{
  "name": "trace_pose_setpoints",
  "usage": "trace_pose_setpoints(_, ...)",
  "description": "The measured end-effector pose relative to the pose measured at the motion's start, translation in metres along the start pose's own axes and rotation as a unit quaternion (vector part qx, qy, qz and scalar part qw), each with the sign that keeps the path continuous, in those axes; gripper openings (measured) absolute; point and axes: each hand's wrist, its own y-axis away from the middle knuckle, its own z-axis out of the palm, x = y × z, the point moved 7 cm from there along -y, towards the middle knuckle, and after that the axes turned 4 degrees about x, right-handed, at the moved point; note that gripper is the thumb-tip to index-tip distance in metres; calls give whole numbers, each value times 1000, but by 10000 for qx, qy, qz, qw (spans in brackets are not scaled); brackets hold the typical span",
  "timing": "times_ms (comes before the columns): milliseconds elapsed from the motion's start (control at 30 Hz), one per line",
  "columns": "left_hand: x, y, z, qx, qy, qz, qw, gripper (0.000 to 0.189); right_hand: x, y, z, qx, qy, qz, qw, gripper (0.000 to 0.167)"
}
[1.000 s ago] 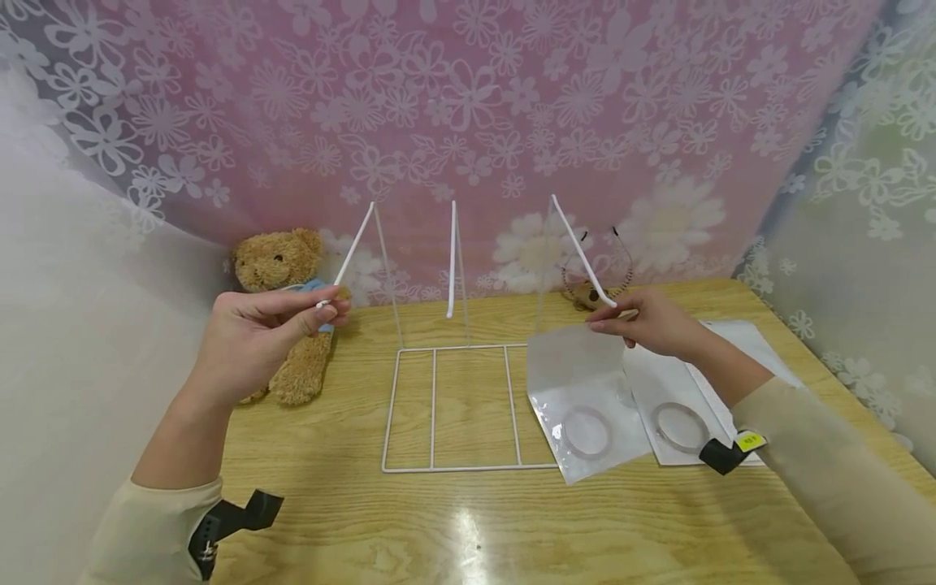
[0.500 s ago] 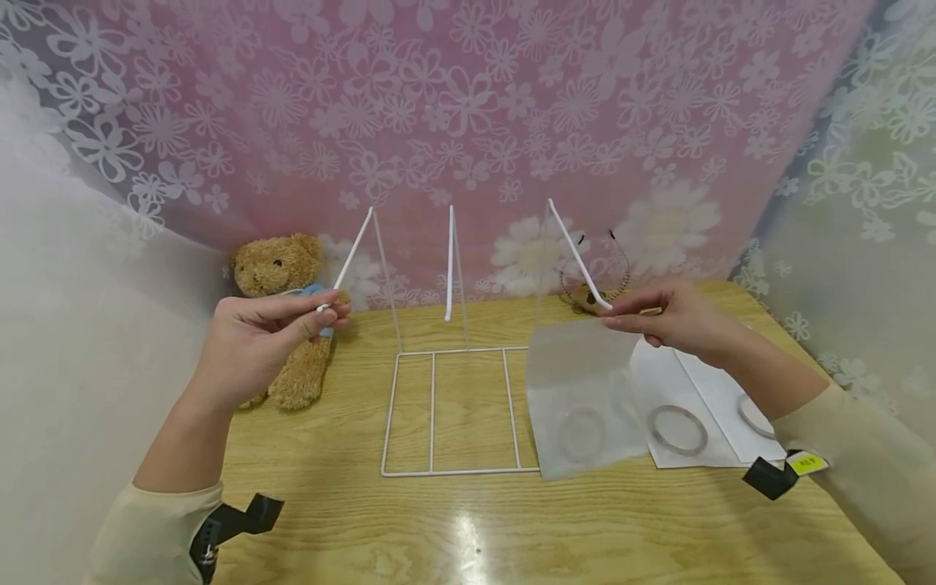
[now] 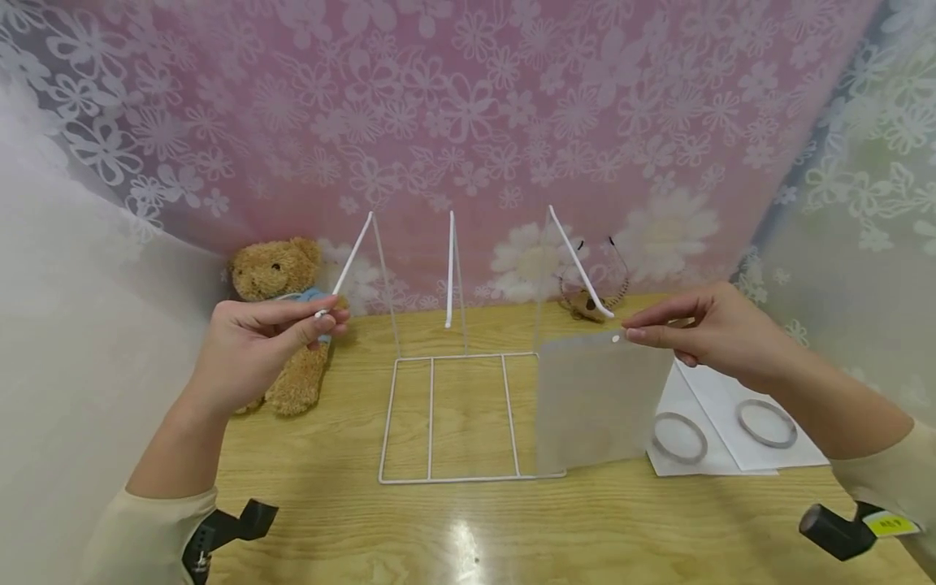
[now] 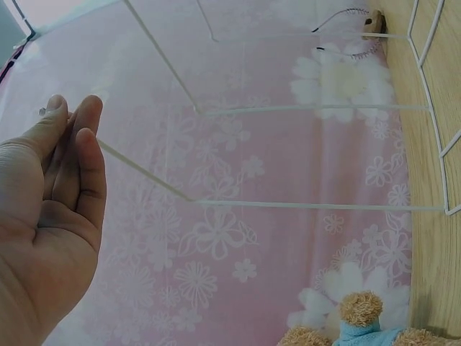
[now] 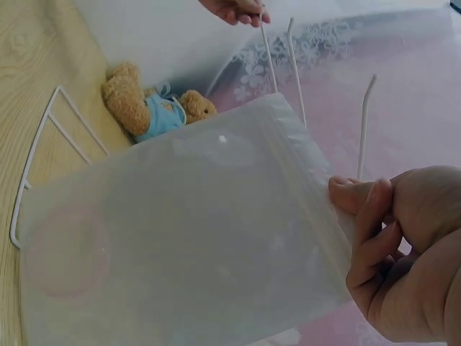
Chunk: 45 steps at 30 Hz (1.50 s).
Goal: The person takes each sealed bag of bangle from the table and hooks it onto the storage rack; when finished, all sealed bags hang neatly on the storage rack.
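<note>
A white wire rack (image 3: pixel 431 418) stands on the table, its prongs pointing toward me. My left hand (image 3: pixel 256 349) pinches the tip of the left prong (image 3: pixel 353 256) between thumb and fingers. By its top edge, my right hand (image 3: pixel 720 333) pinches a translucent plastic bag (image 3: pixel 603 406). A small hole shows in that edge, beside my fingertips. The bag hangs over the rack's right side, just below the tip of the right prong (image 3: pixel 578 256) and apart from it. In the right wrist view, a faint ring (image 5: pixel 68 210) shows through the bag's lower end.
Two white sheets or packets (image 3: pixel 800 455), each with a round ring on it, lie at the right of the table. A teddy bear (image 3: pixel 296 382) in blue sits behind my left hand. A headband (image 3: pixel 585 305) lies at the back, near a flowered curtain (image 3: pixel 468 106).
My right hand has moved right and a little down, away from the right prong's tip. The bag has turned flatter toward me, its hole coming into view. My left hand stays on its prong.
</note>
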Motion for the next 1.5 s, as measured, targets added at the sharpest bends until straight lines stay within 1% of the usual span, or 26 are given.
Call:
trace_pose_setpoints(67, 0, 0, 0, 6, -76, -1, 10000, 24, -6, 6, -1, 12, 61, 50, 10000, 30)
trace_pose_setpoints(267, 1, 2, -3, 47, -434, -171, 9989, 24, -25, 24, 0, 3, 250, 136, 9996, 28)
trace_pose_setpoints(433, 0, 1, -2, 41, -452, -200, 9988, 25, -37, 33, -2, 66, 192, 73, 9998, 26)
trace_pose_setpoints(633, -2, 2, -1, 0, -284, -190, 9994, 25, -51, 40, -1, 99, 48, 208, 9997, 26)
trace_pose_setpoints(800, -2, 2, -1, -8, -248, -191, 9995, 26, -66, 47, 9, 42, -59, 363, 9993, 28)
trace_pose_setpoints(900, -2, 2, -1, -1, -182, -197, 9996, 26, -78, 50, 17, -26, -174, 362, 9992, 30)
trace_pose_setpoints(1000, -1, 2, 0, 0, -85, -197, 9998, 26, -94, 52, 22, -38, -158, 363, 9992, 31)
trace_pose_setpoints(1167, -1, 2, 1, -11, -6, -200, 9998, 26, -119, 51, 28, -80, 122, 443, 9989, 33)
trace_pose_setpoints(1267, 1, 1, 1, -40, -20, -156, 9999, 26, -131, 46, 33, -200, -10, 480, 9986, 31)
trace_pose_setpoints(1367, 2, 1, 2, -53, -50, -136, 9999, 26, -142, 39, 40, -303, -215, 435, 9984, 26)
trace_pose_setpoints(1500, 1, 1, 1, -26, -124, -187, 9997, 26, -151, 31, 49, -420, -508, 438, 9969, 21)
